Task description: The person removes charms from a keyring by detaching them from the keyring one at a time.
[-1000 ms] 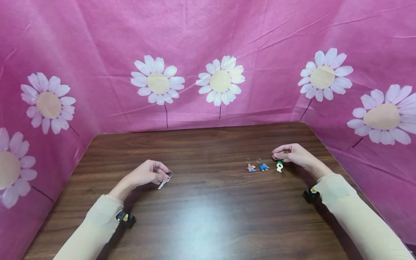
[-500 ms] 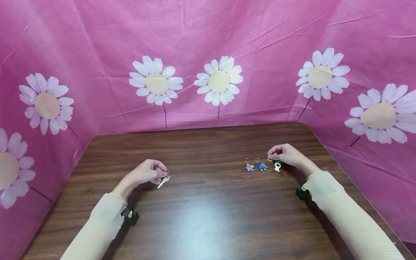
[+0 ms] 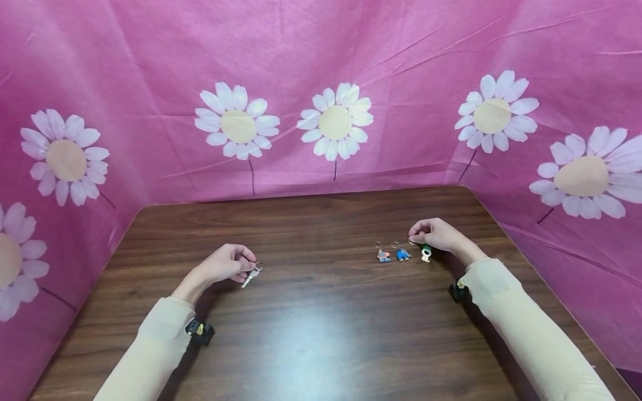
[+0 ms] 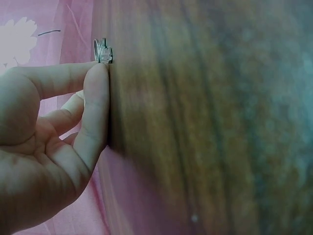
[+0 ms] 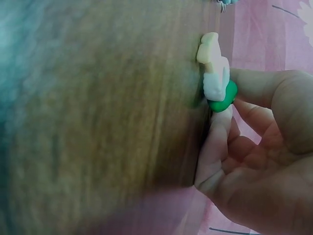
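Observation:
On the left half of the wooden table, my left hand pinches a silver key on a metal ring between thumb and index finger. The left wrist view shows the key ring just past the fingertips, close to the tabletop. At the right, my right hand pinches the ring of a keychain figure, white and cream with a green top. Its green and white parts show by the fingers in the right wrist view. To its left lie a blue keychain figure and an orange, grey and blue keychain figure.
The brown wooden table is bounded at the back and sides by a pink cloth printed with white daisies. A black wrist camera sits on the left sleeve, another wrist camera on the right.
My right hand has shifted slightly left with the green-topped keychain figure, nearer the two other figures. My left hand keeps its pinch on the key, which has tilted slightly. The head view has shifted a little.

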A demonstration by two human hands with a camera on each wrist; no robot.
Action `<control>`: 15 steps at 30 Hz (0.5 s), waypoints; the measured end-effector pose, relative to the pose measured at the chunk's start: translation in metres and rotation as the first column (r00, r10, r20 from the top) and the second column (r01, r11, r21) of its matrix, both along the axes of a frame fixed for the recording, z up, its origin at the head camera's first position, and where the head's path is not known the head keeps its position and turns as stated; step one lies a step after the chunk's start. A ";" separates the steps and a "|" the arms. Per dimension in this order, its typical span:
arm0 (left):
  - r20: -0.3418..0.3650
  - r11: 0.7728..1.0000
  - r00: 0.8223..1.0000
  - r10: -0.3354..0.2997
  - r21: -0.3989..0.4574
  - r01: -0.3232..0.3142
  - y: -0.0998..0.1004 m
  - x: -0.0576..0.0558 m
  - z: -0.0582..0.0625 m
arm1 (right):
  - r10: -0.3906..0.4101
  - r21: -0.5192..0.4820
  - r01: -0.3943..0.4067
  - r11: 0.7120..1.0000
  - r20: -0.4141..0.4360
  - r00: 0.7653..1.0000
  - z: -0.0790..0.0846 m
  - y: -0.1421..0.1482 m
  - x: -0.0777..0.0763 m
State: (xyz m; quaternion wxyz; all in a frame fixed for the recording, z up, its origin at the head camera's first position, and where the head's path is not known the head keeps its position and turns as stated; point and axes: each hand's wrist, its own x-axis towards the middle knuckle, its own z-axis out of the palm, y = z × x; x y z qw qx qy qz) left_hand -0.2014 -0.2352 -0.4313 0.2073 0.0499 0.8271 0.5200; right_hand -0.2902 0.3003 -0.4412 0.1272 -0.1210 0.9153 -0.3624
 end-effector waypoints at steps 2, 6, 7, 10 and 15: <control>0.002 1.000 1.000 -0.004 0.002 0.004 -0.001 0.001 -0.001 | 0.004 0.002 -0.004 1.000 0.005 1.000 -0.001 -0.001 0.000; 0.008 1.000 1.000 -0.001 0.000 0.001 -0.003 0.004 -0.002 | 0.016 0.007 -0.017 1.000 0.015 1.000 -0.001 -0.005 -0.001; 0.008 1.000 1.000 0.001 -0.002 -0.001 -0.004 0.004 -0.002 | 0.020 0.010 -0.020 1.000 0.018 1.000 0.000 -0.006 -0.002; 0.006 1.000 1.000 0.026 0.002 -0.026 -0.007 0.004 -0.002 | 0.012 -0.008 -0.012 1.000 0.036 0.999 0.002 -0.009 -0.006; 0.009 0.997 0.999 0.053 0.050 -0.053 -0.017 0.004 -0.001 | -0.013 -0.108 0.025 0.994 0.114 0.993 0.011 -0.005 -0.010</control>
